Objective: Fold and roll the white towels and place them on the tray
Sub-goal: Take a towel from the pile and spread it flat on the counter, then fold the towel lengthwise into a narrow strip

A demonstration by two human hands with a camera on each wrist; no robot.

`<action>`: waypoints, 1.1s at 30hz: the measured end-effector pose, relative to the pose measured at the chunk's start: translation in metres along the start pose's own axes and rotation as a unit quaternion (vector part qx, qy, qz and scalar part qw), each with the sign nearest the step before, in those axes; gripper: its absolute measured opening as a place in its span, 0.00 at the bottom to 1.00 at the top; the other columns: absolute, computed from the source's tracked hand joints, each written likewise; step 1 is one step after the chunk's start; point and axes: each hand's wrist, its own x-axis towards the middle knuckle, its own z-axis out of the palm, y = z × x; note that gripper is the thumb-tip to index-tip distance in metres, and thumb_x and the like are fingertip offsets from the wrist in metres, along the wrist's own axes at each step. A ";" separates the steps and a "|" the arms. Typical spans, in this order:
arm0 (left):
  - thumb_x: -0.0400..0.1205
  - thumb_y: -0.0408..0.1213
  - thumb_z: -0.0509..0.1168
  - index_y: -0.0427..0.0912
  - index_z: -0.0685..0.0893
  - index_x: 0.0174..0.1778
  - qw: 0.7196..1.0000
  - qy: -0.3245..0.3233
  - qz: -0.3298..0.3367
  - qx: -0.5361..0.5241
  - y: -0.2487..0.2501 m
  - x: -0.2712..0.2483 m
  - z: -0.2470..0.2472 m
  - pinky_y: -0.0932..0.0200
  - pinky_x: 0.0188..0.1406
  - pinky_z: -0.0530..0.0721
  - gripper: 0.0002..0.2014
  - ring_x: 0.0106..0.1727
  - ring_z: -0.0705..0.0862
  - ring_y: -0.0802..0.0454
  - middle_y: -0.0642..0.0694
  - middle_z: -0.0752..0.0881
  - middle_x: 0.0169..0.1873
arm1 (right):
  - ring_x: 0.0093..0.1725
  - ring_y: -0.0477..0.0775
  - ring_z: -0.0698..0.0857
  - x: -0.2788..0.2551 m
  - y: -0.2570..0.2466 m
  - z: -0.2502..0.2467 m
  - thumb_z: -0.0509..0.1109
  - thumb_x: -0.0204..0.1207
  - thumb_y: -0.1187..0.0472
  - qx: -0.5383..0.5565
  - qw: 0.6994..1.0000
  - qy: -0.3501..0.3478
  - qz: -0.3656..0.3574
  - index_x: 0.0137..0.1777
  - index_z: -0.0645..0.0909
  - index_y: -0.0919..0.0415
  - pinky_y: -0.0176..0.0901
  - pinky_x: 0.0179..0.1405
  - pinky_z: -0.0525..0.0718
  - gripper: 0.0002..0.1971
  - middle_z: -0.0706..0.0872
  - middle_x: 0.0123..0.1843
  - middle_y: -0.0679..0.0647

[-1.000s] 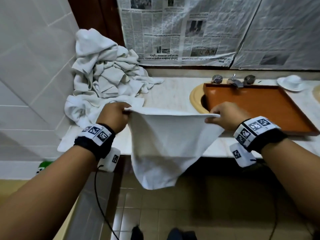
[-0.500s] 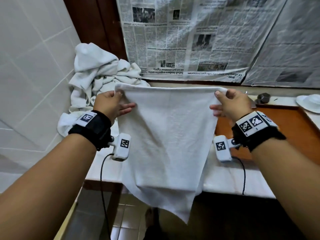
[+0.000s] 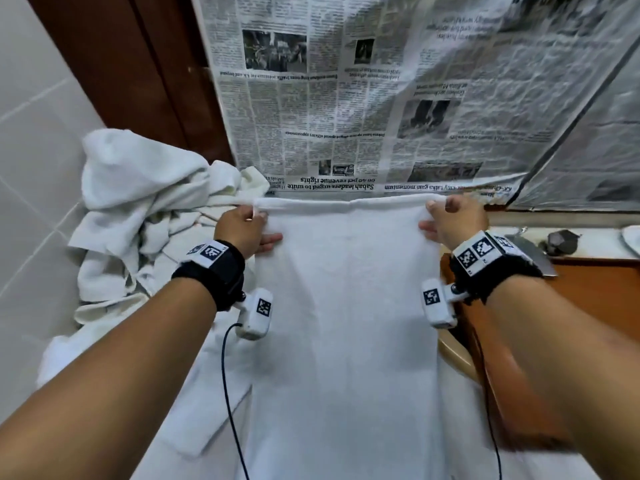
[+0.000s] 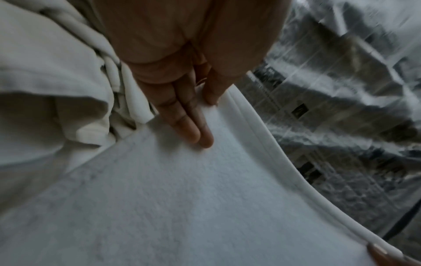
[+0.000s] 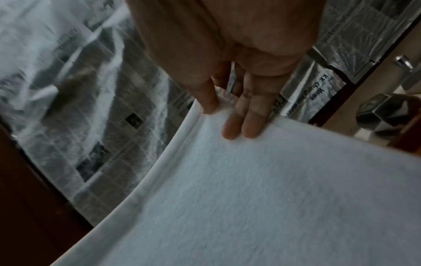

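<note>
Filling the middle of the frame, the towel (image 3: 346, 323) is stretched flat from its far hem toward the camera. The left hand (image 3: 242, 230) pinches its upper-left corner, the right hand (image 3: 453, 220) its upper-right. Towels (image 3: 138, 209) pile at left; the tray (image 3: 595, 292) sits at right, newspaper (image 3: 363, 98) behind.

Place: you're in a bathroom.
Signs: tiled wall (image 3: 38, 140), tap (image 3: 562, 241) on the counter (image 3: 540, 233), heaped towels (image 3: 138, 188), newspaper (image 3: 346, 98) behind.
</note>
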 end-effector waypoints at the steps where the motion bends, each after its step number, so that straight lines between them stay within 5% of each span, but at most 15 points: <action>1: 0.88 0.34 0.59 0.40 0.79 0.51 1.000 0.004 -0.010 0.004 -0.007 0.012 0.003 0.58 0.24 0.88 0.04 0.36 0.92 0.45 0.39 0.86 0.46 | 0.38 0.56 0.92 0.008 0.007 0.007 0.71 0.82 0.58 -0.005 1.000 0.003 0.012 0.38 0.77 0.55 0.56 0.44 0.92 0.11 0.87 0.36 0.56; 4: 0.89 0.34 0.59 0.41 0.77 0.53 0.999 0.015 -0.033 0.023 -0.023 0.037 0.011 0.55 0.27 0.90 0.03 0.32 0.91 0.48 0.42 0.85 0.42 | 0.39 0.57 0.92 0.024 0.027 0.026 0.72 0.81 0.59 -0.016 0.999 -0.001 0.039 0.39 0.76 0.55 0.60 0.46 0.91 0.10 0.86 0.34 0.55; 6: 0.88 0.34 0.59 0.40 0.77 0.54 0.997 0.016 -0.050 0.063 -0.036 0.054 0.016 0.44 0.39 0.91 0.03 0.36 0.91 0.43 0.39 0.86 0.42 | 0.40 0.56 0.93 0.036 0.044 0.040 0.72 0.81 0.58 -0.029 0.997 -0.004 0.065 0.52 0.80 0.57 0.58 0.48 0.91 0.05 0.88 0.37 0.53; 8: 0.85 0.34 0.62 0.44 0.76 0.45 0.994 0.014 -0.055 0.098 -0.054 0.071 0.020 0.34 0.48 0.88 0.04 0.42 0.90 0.37 0.35 0.86 0.40 | 0.39 0.53 0.93 0.048 0.065 0.050 0.72 0.81 0.57 -0.059 0.995 -0.012 0.079 0.62 0.81 0.59 0.59 0.50 0.91 0.12 0.89 0.38 0.50; 11: 0.80 0.38 0.70 0.43 0.79 0.55 0.969 -0.014 0.005 0.248 -0.076 0.088 0.029 0.47 0.58 0.82 0.10 0.53 0.85 0.42 0.39 0.84 0.50 | 0.57 0.60 0.89 0.056 0.088 0.064 0.72 0.81 0.52 -0.181 0.979 -0.076 0.062 0.65 0.78 0.51 0.57 0.63 0.84 0.15 0.89 0.54 0.55; 13: 0.81 0.33 0.69 0.37 0.72 0.73 0.945 -0.040 0.067 0.317 -0.082 0.086 0.041 0.56 0.67 0.75 0.25 0.62 0.80 0.45 0.40 0.78 0.64 | 0.73 0.62 0.77 0.055 0.098 0.074 0.71 0.81 0.50 -0.293 0.944 -0.149 0.040 0.81 0.65 0.51 0.52 0.72 0.74 0.31 0.72 0.77 0.61; 16: 0.82 0.32 0.68 0.37 0.64 0.81 0.900 -0.047 0.202 0.384 -0.087 0.078 0.062 0.57 0.78 0.64 0.31 0.80 0.65 0.44 0.37 0.60 0.81 | 0.86 0.59 0.56 0.042 0.104 0.100 0.71 0.81 0.50 -0.374 0.897 -0.227 -0.067 0.87 0.52 0.51 0.51 0.83 0.59 0.41 0.50 0.87 0.59; 19: 0.85 0.43 0.64 0.43 0.60 0.84 0.821 -0.186 0.215 0.495 -0.099 0.071 0.081 0.50 0.81 0.58 0.32 0.85 0.54 0.44 0.42 0.51 0.86 | 0.88 0.59 0.42 0.021 0.123 0.126 0.67 0.82 0.44 -0.444 0.830 -0.317 -0.114 0.88 0.50 0.49 0.57 0.86 0.50 0.40 0.44 0.89 0.57; 22: 0.85 0.63 0.51 0.54 0.43 0.87 0.667 -0.275 0.104 0.685 -0.127 0.081 0.068 0.40 0.83 0.40 0.38 0.86 0.37 0.45 0.47 0.33 0.85 | 0.87 0.61 0.36 0.017 0.143 0.128 0.59 0.82 0.35 -0.523 0.770 -0.357 -0.070 0.88 0.42 0.47 0.61 0.84 0.45 0.42 0.33 0.88 0.55; 24: 0.84 0.65 0.46 0.55 0.36 0.86 0.657 -0.217 0.081 0.717 -0.135 0.087 0.049 0.40 0.81 0.34 0.39 0.86 0.33 0.47 0.47 0.29 0.84 | 0.87 0.64 0.36 0.030 0.149 0.116 0.56 0.83 0.35 -0.555 0.776 -0.297 -0.029 0.88 0.38 0.48 0.62 0.84 0.47 0.42 0.31 0.87 0.57; 27: 0.85 0.62 0.48 0.53 0.35 0.85 0.679 -0.141 0.119 0.711 -0.134 0.080 0.045 0.39 0.81 0.33 0.39 0.86 0.34 0.45 0.43 0.30 0.84 | 0.86 0.66 0.37 0.035 0.138 0.103 0.57 0.85 0.40 -0.528 0.814 -0.241 0.015 0.88 0.40 0.56 0.60 0.85 0.48 0.41 0.33 0.87 0.63; 30: 0.86 0.62 0.48 0.57 0.37 0.85 0.658 -0.256 0.168 0.688 -0.134 0.053 0.063 0.38 0.81 0.39 0.37 0.85 0.34 0.40 0.42 0.30 0.84 | 0.87 0.61 0.37 0.006 0.123 0.115 0.61 0.85 0.44 -0.454 0.825 -0.325 -0.086 0.88 0.43 0.54 0.55 0.85 0.45 0.39 0.34 0.88 0.59; 32: 0.86 0.63 0.47 0.58 0.39 0.86 0.632 -0.341 0.113 0.687 -0.137 0.046 0.060 0.39 0.82 0.41 0.35 0.86 0.35 0.45 0.46 0.31 0.85 | 0.87 0.59 0.37 -0.014 0.127 0.117 0.60 0.85 0.43 -0.454 0.785 -0.411 -0.090 0.88 0.45 0.51 0.55 0.85 0.45 0.38 0.35 0.88 0.55; 33: 0.86 0.62 0.47 0.56 0.39 0.86 0.634 -0.331 0.084 0.694 -0.137 0.047 0.055 0.40 0.82 0.41 0.36 0.86 0.35 0.45 0.46 0.31 0.85 | 0.87 0.60 0.36 -0.018 0.134 0.113 0.59 0.86 0.42 -0.480 0.763 -0.426 -0.078 0.88 0.44 0.51 0.57 0.85 0.46 0.38 0.34 0.88 0.55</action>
